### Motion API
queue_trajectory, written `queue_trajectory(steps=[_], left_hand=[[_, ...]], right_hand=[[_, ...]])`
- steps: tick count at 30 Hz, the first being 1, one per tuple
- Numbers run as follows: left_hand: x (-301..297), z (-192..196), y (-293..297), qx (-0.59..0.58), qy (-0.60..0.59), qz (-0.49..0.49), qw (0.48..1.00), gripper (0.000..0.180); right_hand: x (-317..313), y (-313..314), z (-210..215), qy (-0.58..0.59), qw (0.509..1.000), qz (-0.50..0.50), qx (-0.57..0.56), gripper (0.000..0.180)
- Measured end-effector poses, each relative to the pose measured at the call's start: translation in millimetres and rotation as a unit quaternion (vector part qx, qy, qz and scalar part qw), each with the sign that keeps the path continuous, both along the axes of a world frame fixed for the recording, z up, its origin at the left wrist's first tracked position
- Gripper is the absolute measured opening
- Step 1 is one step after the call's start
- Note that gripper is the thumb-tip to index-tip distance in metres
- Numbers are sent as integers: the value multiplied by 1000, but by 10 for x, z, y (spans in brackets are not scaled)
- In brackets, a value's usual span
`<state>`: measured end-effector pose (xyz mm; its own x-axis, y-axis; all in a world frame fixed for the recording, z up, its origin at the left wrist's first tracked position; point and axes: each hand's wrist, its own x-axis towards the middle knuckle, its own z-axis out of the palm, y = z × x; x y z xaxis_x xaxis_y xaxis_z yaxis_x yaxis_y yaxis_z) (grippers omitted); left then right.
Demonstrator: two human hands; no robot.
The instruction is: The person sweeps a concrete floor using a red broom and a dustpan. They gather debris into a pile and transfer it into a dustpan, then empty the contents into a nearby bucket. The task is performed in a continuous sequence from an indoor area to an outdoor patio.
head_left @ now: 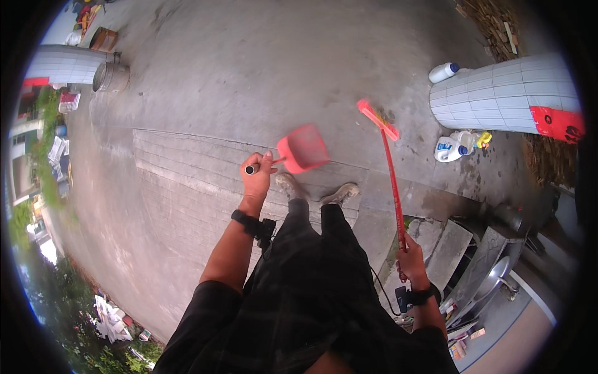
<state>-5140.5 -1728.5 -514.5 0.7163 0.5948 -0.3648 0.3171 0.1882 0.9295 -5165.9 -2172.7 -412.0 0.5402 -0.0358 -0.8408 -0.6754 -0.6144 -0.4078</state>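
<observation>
My left hand (256, 179) is closed around the upright handle of a pink dustpan (304, 148), whose dark handle end points up at me. The pan hangs just ahead of my shoes and looks slightly blurred; whether it touches the floor I cannot tell. On the right, my right hand (413, 260) grips the red stick of a broom (392, 176). Its pink-red head lies out ahead at floor level, to the right of the dustpan and apart from it. Some brownish-green debris shows beside the broom head.
Tiled pillars (498, 93) stand at right and far left. Plastic jugs (450, 148) sit by the right one. A metal sink (495, 274) and concrete slabs (451, 246) are near my right. A bucket (112, 77) stands far left; stacked wood (492, 28) lies far right.
</observation>
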Motion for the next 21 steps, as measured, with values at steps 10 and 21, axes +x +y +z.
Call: queue_trajectory(steps=[10, 21], left_hand=[[-254, -159, 211, 12, -1, -28, 1000, 36], [-311, -359, 315, 95, -40, -174, 979, 30]], right_hand=[[-154, 509, 804, 199, 966, -122, 113, 65], [-57, 1129, 171, 68, 998, -6, 6, 61]])
